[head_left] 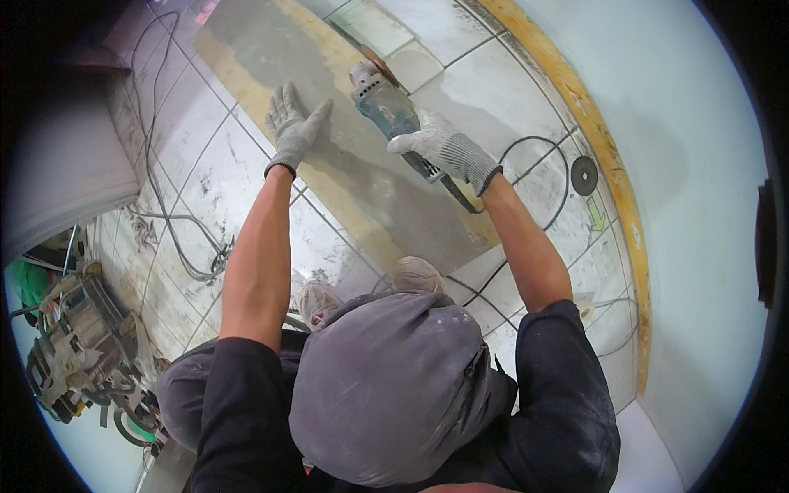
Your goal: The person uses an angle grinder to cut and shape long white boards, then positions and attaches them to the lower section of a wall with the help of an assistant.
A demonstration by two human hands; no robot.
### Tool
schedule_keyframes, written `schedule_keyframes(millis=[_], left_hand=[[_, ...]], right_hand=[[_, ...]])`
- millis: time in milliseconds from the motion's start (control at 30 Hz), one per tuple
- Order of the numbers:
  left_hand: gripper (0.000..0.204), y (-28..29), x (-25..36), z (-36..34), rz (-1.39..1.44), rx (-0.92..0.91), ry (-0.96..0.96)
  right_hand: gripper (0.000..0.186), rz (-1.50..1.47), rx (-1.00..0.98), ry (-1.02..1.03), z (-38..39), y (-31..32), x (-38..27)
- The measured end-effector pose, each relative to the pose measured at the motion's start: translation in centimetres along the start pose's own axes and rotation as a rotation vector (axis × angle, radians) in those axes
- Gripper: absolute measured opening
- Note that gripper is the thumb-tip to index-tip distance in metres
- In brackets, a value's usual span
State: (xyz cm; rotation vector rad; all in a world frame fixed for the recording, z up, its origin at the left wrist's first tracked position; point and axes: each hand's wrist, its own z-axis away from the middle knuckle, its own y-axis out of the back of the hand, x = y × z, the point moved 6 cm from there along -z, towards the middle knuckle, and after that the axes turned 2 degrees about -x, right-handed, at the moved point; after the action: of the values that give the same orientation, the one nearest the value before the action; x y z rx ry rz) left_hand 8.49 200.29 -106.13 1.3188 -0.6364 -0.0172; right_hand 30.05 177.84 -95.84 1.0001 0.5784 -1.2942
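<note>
Grey-gloved left hand (pixel 294 127) is spread out, fingers fanned and thumb out wide, palm down over the left side of a big grey slab (pixel 386 205) with yellowish patches. Can't tell how hard it's pressing, if at all. Gloved right hand (pixel 448 149) is wrapped around the body of an angle grinder (pixel 386 107), which sits along the slab's right edge, head pointing to the far side. A black cable (pixel 526 139) loops off to the right, near a loose black disc (pixel 584 176) on the dusty white tile floor (pixel 197 156).
</note>
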Motion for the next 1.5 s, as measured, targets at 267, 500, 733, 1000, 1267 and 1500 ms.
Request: schedule_keyframes(millis=[267,500,733,1000,1267,1500], left_hand=[[0.114,0.0,0.1,0.0,0.001,0.016,-0.027],[0.115,-0.1,-0.1,0.0,-0.004,0.023,-0.03],[0.115,-0.2,-0.2,-0.2,-0.003,0.014,-0.023],[0.115,-0.1,-0.1,0.0,-0.002,0.008,-0.012],[0.116,-0.2,-0.3,-0.1,-0.03,0.009,-0.002],[0.116,-0.1,-0.3,-0.1,-0.006,0.004,-0.011]], right_hand=[[0.067,-0.017,-0.013,-0.024,-0.5,-0.2,-0.1],[0.065,0.001,0.004,0.056,-1.1,-0.3,0.7],[0.069,-0.027,-0.021,0.035,0.3,-0.1,0.6],[0.076,0.066,0.015,0.013,1.2,0.1,1.0],[0.079,0.062,-0.01,-0.036,1.2,0.1,0.8],[0.072,0.026,-0.023,-0.043,2.7,0.4,0.0]])
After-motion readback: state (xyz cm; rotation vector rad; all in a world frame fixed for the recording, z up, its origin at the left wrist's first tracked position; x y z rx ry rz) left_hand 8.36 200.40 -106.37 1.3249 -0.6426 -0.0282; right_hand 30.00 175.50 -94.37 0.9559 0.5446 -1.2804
